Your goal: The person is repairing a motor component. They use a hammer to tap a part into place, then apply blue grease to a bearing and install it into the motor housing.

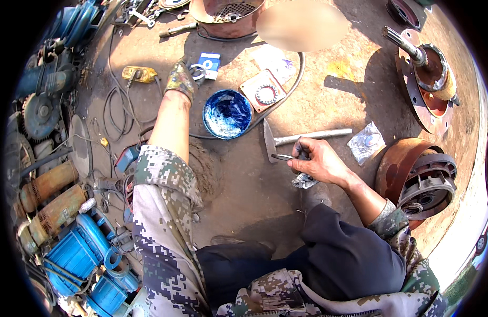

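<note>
My left hand (179, 79) wears a paint-stained patterned glove and reaches forward. Its fingers close on a shiny metal ring (197, 72), right beside a small blue and white box (209, 64). Just nearer to me stands a round tub of blue grease (227, 113). My bare right hand (323, 161) is closed on a thin dark ring (282, 157), seen nearly edge-on above my boot. A crumpled grey scrap (304, 181) shows below that hand. Behind it a hammer (312, 136) lies on the ground, its head to the left.
A caged bearing (266, 94) rests on an opened carton by the tub. To the right are a plastic packet (366, 142), a rusty housing (405, 171) and a flanged shaft (415, 55). Blue pump parts (75, 259) crowd the left; a yellow control box (139, 74) trails cable.
</note>
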Motion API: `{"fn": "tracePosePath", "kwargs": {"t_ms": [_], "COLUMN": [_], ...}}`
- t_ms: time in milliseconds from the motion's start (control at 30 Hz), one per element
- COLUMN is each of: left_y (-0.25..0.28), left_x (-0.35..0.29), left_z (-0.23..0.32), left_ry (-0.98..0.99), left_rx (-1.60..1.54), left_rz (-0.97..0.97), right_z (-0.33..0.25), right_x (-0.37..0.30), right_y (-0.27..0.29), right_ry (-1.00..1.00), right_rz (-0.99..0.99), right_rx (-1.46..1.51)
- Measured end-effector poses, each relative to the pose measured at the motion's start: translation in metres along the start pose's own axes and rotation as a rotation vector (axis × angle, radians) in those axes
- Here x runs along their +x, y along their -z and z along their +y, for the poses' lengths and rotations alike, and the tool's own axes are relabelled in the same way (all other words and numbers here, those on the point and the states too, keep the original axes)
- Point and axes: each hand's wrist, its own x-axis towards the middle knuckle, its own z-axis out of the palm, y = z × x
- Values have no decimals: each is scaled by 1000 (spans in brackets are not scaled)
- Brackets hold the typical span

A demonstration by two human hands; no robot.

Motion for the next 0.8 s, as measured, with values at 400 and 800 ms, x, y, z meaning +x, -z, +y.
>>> {"fn": "tracePosePath", "kwargs": {"t_ms": [400,800], "left_y": [-24,-52], "left_x": [-76,-200], "left_z": [7,-36], "left_ry": [11,-400], "left_rx": [9,75], "left_rz": [-232,-569], "right_z": [-11,-36], "right_x": [5,11], "right_y": [-9,52], "right_ry": [6,68], "right_rz": [7,121], "right_rx": [-59,504]}}
